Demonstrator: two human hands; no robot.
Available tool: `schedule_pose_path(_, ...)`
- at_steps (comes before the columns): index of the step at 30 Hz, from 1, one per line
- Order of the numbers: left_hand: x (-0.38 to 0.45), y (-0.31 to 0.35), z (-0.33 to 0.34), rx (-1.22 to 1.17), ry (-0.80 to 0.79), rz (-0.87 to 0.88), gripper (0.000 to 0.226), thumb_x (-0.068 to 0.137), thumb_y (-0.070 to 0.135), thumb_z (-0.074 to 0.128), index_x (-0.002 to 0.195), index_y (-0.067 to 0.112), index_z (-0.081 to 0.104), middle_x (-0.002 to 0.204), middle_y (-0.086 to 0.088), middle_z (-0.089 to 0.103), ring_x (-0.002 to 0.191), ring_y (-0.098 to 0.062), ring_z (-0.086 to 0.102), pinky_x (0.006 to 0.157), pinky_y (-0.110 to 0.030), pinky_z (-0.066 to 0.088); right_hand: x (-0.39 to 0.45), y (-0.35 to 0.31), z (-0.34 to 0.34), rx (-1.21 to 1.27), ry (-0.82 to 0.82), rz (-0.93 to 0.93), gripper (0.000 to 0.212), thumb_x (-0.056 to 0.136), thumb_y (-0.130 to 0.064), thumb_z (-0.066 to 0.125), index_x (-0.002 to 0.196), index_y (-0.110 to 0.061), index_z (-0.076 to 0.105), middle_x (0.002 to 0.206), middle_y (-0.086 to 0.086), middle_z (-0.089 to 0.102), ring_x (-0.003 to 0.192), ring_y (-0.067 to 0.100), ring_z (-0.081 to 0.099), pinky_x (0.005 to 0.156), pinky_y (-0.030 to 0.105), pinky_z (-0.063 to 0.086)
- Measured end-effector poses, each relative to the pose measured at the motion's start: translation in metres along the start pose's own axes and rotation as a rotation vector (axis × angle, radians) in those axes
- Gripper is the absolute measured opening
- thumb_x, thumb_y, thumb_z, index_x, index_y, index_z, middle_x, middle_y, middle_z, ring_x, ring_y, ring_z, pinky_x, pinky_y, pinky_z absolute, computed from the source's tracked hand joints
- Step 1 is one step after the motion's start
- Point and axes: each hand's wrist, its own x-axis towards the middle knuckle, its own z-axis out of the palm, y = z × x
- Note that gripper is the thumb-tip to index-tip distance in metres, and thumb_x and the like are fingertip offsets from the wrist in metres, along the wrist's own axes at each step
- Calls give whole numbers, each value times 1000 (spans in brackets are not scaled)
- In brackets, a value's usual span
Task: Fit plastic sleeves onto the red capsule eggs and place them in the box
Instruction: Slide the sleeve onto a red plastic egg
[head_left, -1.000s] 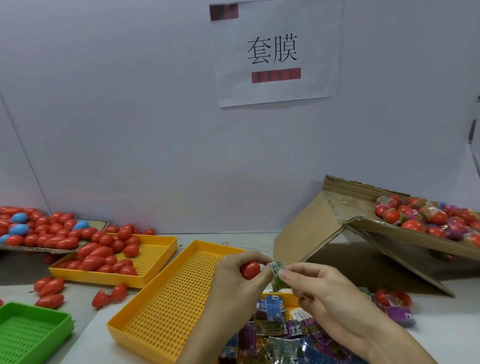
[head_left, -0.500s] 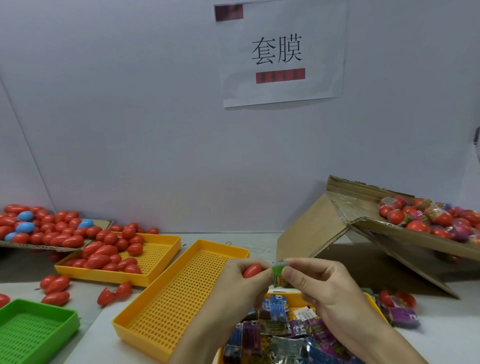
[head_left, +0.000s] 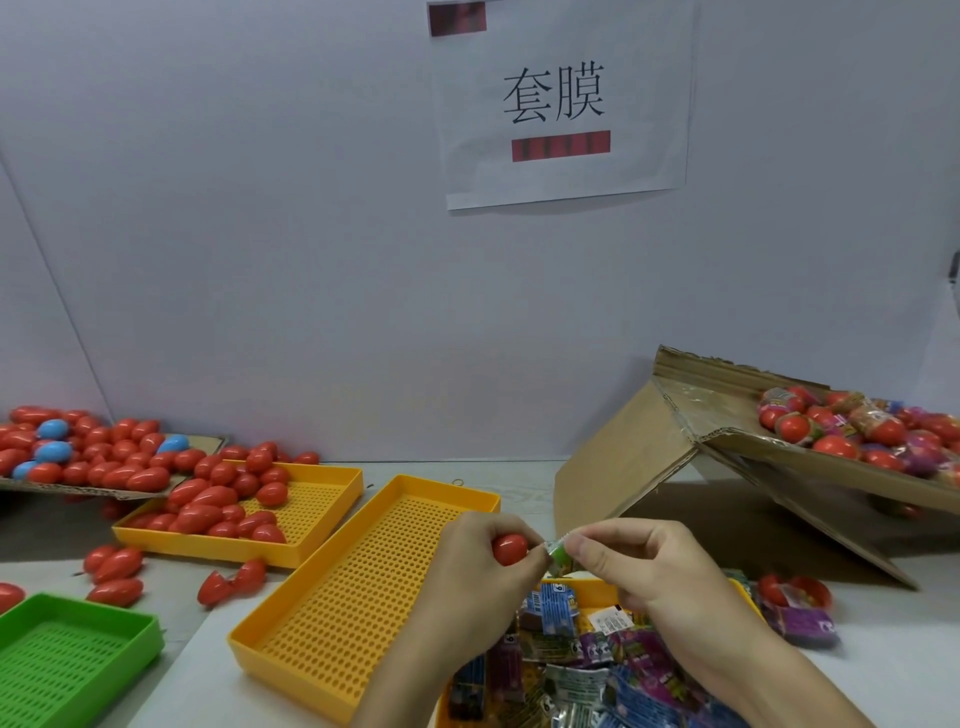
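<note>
Two hands meet: left hand (head_left: 480, 566) grips a red egg (head_left: 509, 549); right hand (head_left: 644, 569) pinches a sleeve (head_left: 557, 552) (yellow tray (head_left: 291, 621) beneath).

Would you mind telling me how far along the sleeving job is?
Done: sleeved eggs fill the cardboard box. In hand: the left hand grips a red egg; the right hand pinches a sleeve beside it. Left: many bare eggs in the far yellow tray.

sleeve tray (head_left: 748, 597) mostly behind wrists, box (head_left: 779, 457) cut off right
</note>
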Motion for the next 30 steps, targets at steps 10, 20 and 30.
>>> schedule_pose_path(10,2,-1,-1,-158,-37,-58,13,87,27,71,74,26,74,61,16,58,52,-2,50,53,-17,47,4,6,-2,52,-16,36,38,62,-44,76,89,-19,81,59,-9,64,54,1,51,52,20,37)
schedule_pose_path(20,-2,1,-3,-235,-239,-213,11,102,25,50,110,26,42,92,-9,51,57,-10,56,76,-45,59,8,13,-14,104,394,50,5,82,-26,75,83,-23,79,77,-6,74,82,16,58,62,29,40)
schedule_pose_path(30,0,4,1,-304,-152,-68,12,96,19,62,108,19,59,104,-5,64,71,-16,71,72,-30,60,7,11,-7,56,332,-47,5,80,-30,75,79,-27,79,76,-14,74,66,-10,63,67,24,41)
